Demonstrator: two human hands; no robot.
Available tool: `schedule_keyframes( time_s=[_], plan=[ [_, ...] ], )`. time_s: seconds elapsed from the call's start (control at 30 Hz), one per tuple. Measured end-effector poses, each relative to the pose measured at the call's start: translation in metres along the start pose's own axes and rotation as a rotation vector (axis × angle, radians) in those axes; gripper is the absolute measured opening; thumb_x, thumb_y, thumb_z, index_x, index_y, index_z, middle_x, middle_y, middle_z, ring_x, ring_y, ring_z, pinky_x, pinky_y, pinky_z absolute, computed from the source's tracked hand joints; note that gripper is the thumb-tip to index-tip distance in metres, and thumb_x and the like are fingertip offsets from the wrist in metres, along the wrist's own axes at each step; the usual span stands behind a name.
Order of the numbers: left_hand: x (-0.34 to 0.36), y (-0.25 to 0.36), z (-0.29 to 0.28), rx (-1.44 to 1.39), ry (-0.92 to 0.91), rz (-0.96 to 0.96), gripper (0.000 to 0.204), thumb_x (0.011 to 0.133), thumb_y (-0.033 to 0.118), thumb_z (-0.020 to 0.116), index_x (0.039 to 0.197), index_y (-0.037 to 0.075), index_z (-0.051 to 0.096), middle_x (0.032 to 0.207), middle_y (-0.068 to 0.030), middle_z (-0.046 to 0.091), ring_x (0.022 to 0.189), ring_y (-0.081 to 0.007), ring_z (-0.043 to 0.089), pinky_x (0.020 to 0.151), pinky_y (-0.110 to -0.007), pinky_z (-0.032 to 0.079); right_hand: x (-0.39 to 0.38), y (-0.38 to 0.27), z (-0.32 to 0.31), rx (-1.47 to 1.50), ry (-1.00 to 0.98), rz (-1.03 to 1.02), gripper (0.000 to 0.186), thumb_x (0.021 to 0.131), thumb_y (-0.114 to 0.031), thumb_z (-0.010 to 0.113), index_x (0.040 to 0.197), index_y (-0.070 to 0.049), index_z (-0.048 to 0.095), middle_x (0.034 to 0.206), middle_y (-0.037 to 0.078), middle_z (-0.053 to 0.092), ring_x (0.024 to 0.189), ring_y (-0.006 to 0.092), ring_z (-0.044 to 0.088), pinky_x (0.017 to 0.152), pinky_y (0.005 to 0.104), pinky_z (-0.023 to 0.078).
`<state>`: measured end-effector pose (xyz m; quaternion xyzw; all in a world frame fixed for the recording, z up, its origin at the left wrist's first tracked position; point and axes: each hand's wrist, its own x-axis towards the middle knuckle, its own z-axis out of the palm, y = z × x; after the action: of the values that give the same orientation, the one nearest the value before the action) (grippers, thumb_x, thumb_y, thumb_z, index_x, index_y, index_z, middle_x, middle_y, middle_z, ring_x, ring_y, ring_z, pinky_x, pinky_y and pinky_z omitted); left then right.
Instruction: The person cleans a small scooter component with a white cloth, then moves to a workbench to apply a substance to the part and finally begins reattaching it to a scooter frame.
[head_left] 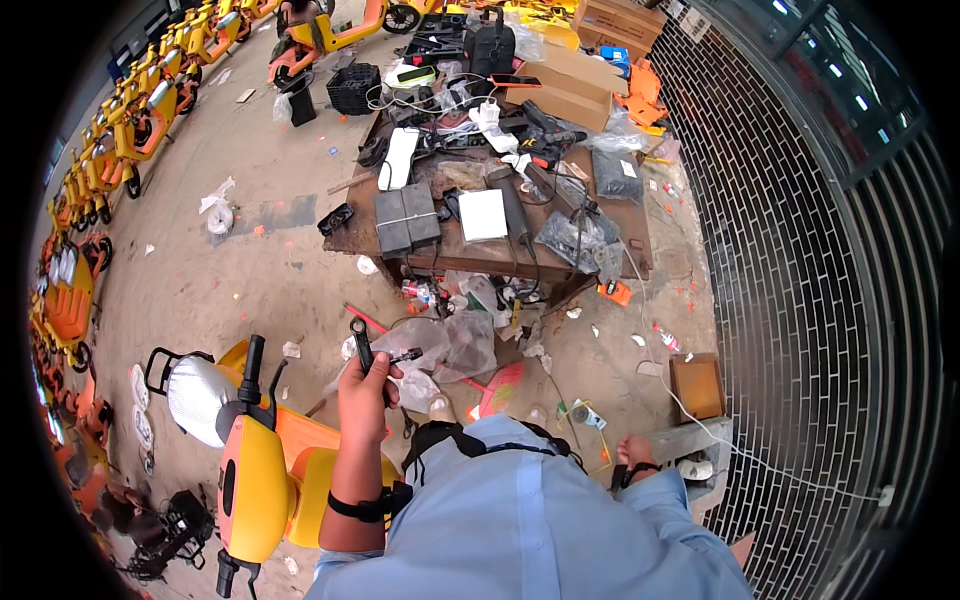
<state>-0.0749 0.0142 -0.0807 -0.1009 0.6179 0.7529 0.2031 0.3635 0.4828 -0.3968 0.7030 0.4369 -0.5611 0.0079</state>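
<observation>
1. Wrench (362, 345), black and ring-ended, was in the left hand (364, 388), raised over the floor between the yellow scooter (255, 490) and the littered ground before the table (345, 235); its ring end pointed up and away from the person.
2. The left hand was closed, fingers wrapped round the handle and thumb laid along it. A short dark metal piece (405, 356) stuck out to the right of the same grip; whether it was joined to the wrench could not be told.
3. The right hand (632, 452) hung low beside the body, well apart from the left, its fingers curled in. Whether it held anything could not be told.
4. Each wrist wore a black strap, and the person had on a light blue shirt (520, 520).
5. Just beyond the left hand, a clear plastic bag (465, 345) lay on the floor, near a pink fan-shaped thing (500, 388).
6. The table was heaped with parts: a grey box (405, 218) and a white square box (483, 215) stood near its front edge, and an open cardboard carton (565, 85) at the back.
7. Rows of yellow scooters (140, 130) filled the far left; a dark brick wall (770, 250) ran along the right.
</observation>
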Motion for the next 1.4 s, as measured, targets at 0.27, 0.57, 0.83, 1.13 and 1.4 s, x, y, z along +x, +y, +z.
schedule_keyframes(
  time_s=[0.27,0.57,0.83,1.13,1.4],
  plan=[
    [0.026,-0.015,-0.013,-0.28,-0.18,-0.296,0.018,0.096,0.02,0.062,0.103,0.004,0.057,0.087,-0.0084,0.068,0.056,-0.0111,0.058,0.048,-0.025,0.044,-0.16,-0.18,0.183,-0.142,-0.363,-0.62,0.02,0.097,-0.024,0.053,0.095,-0.005,0.058,0.083,0.007,0.064,0.068,0.0141,0.06,0.062,0.0273,0.049],
    [0.035,0.011,-0.005,-0.353,-0.335,-0.23,0.015,0.1,0.021,0.057,0.1,0.007,0.055,0.091,-0.0079,0.068,0.062,-0.0125,0.06,0.051,-0.026,0.045,-0.397,-0.227,0.342,-0.262,-1.17,-0.903,0.039,0.099,-0.026,0.06,0.128,-0.001,0.056,0.102,0.003,0.064,0.091,0.0118,0.059,0.084,0.0305,0.05],
    [0.067,0.018,0.003,-0.424,-0.226,-0.024,0.019,0.1,0.024,0.056,0.106,0.006,0.056,0.081,-0.0046,0.064,0.06,-0.0125,0.057,0.052,-0.026,0.044,-0.439,-0.278,0.399,-0.108,-1.485,-0.652,0.034,0.103,-0.021,0.052,0.128,0.001,0.057,0.088,0.002,0.06,0.081,0.0112,0.057,0.081,0.0273,0.048],
    [0.143,0.044,0.045,-0.277,0.166,0.058,0.024,0.1,0.026,0.057,0.109,0.003,0.055,0.081,-0.006,0.063,0.064,-0.0128,0.06,0.052,-0.024,0.046,-0.398,-0.358,0.491,-0.071,-1.579,-0.324,0.023,0.098,-0.018,0.059,0.111,0.001,0.063,0.079,0.001,0.054,0.071,0.0093,0.051,0.063,0.0291,0.048],
    [0.257,0.041,0.139,-0.056,0.194,-0.135,0.027,0.099,0.027,0.059,0.102,0.001,0.055,0.1,-0.0144,0.069,0.055,-0.011,0.056,0.049,-0.026,0.046,-0.24,-0.488,0.487,-0.03,-1.207,-0.491,0.022,0.102,-0.021,0.05,0.11,0.0,0.051,0.086,0.008,0.066,0.072,0.0104,0.061,0.056,0.0247,0.049]
  ],
)
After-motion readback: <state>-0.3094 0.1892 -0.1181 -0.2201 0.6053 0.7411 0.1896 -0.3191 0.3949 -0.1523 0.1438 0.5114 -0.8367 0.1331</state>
